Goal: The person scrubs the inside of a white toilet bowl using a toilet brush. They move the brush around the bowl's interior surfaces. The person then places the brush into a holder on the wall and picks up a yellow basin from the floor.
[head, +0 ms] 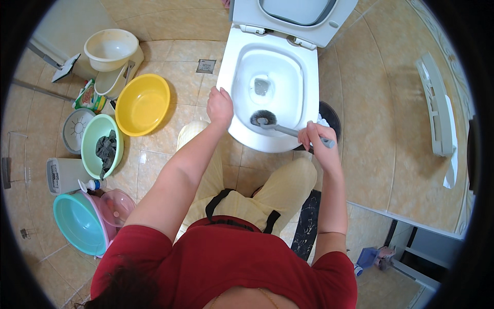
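My right hand [318, 142] grips the grey handle of a toilet brush [285, 130]. The round, dark-bristled brush head [264, 117] rests against the inner front wall of the white toilet bowl [287, 89]. My left hand [220, 106] is at the bowl's left rim, its fingers curled against the outer edge; whether they grip it is hidden. Behind the bowl the toilet seat and lid [247, 13] are raised. Water lies in the drain [262, 87] at the bottom of the bowl.
At left on the tiled floor stand a yellow basin [142, 104], a green basin [88, 148] holding dark cloth [107, 148], and a turquoise basin [77, 224]. A black bin [332, 116] sits right of the toilet. A paper dispenser [436, 104] is on the right wall. A floor drain [206, 66] lies left of the toilet.
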A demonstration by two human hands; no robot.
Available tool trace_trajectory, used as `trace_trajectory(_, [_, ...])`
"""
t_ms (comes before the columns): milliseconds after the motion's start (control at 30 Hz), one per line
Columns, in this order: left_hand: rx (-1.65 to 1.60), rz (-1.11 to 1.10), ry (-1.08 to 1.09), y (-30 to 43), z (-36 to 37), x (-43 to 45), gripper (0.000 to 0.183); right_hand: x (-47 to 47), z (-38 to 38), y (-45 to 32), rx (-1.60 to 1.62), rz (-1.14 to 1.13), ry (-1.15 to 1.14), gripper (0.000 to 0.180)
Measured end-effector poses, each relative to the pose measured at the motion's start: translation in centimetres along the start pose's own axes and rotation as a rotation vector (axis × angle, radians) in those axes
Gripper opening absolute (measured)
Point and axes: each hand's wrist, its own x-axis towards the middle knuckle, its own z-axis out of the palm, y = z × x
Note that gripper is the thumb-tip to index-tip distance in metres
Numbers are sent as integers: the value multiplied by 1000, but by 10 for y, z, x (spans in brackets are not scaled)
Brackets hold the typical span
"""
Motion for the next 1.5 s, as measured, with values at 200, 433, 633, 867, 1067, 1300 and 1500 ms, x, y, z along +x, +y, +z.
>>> trace_trajectory(200, [10,-26,-52,4,5,2,33,32,37,66,321,9,339,46])
trace_trajectory(433, [-2,-6,-10,0,-4,-1,32,28,26,38,240,67,204,46])
trace_trajectory(633, [-32,-23,-31,2,1,1,37,59,47,97,252,1,376,47])
trace_trajectory(867, [-59,-18,1,0,1,-1,38,106,63,118,-8,-152,263,41])
trace_trajectory(1067, [-6,-9,-29,0,0,0,34,139,54,159,-20,-145,204,40])
trace_trajectory(1300, [-25,-15,-16,2,-2,-1,33,154,61,144,92,-108,363,38])
trace_trajectory(1500, [-55,-20,-1,1,0,-2,34,147,10,78,619,-135,571,38])
